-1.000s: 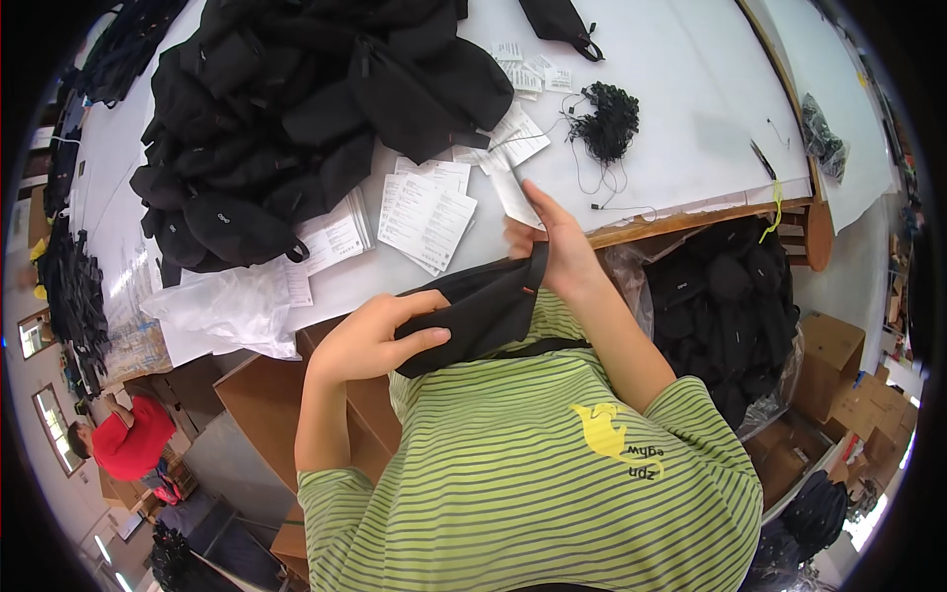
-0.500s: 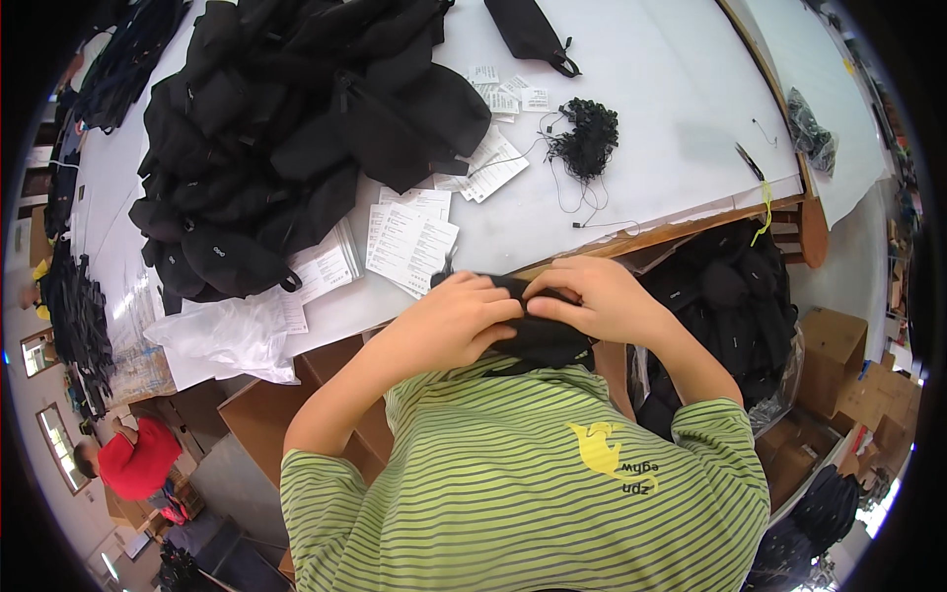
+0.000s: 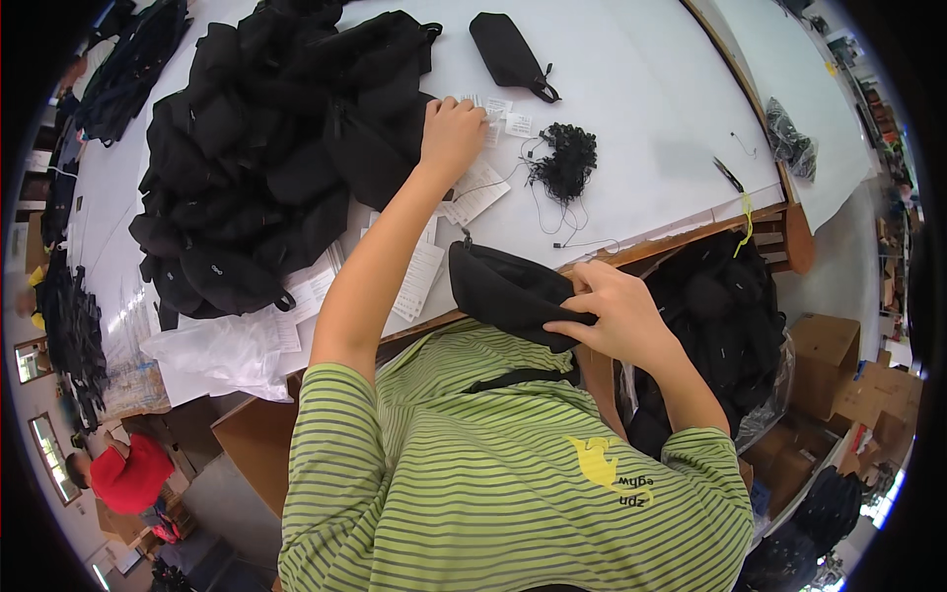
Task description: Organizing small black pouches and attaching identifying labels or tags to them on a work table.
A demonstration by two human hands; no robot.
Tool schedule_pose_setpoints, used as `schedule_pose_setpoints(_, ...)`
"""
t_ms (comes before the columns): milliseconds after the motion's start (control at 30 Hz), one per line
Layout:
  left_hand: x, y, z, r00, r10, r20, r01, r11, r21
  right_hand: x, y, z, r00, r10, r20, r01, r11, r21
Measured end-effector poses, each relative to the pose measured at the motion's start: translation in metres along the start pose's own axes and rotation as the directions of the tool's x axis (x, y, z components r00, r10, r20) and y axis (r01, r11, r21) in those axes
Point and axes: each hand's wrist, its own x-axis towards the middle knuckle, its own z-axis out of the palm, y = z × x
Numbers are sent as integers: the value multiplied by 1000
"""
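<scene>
— Where do we have our hands?

— Our left hand is stretched far across the white table, fingers curled down on the small white paper tags beside the big heap of black bags. Whether the fingers pinch a tag, we cannot tell; the hand covers them.

— And the right?

— Our right hand is near us at the table's near edge, fingers clamped on the black pouch, which rests against our striped shirt.

— What lies around?

— A tangle of black cords just right of the tags, another black pouch farther off, and printed sheets between heap and pouch. A bin of black bags stands right of us.
</scene>
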Motion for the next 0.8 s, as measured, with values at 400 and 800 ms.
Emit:
schedule_pose_setpoints(400,-99,59,-170,1000,-24,13,28,909,-415,46,-6,-21,950,-202,-239,125,945,-301)
schedule_pose_setpoints(800,-152,64,-142,572,-732,371,-59,-488,-871,76,-78,41,857,-13,-515,183,943,280)
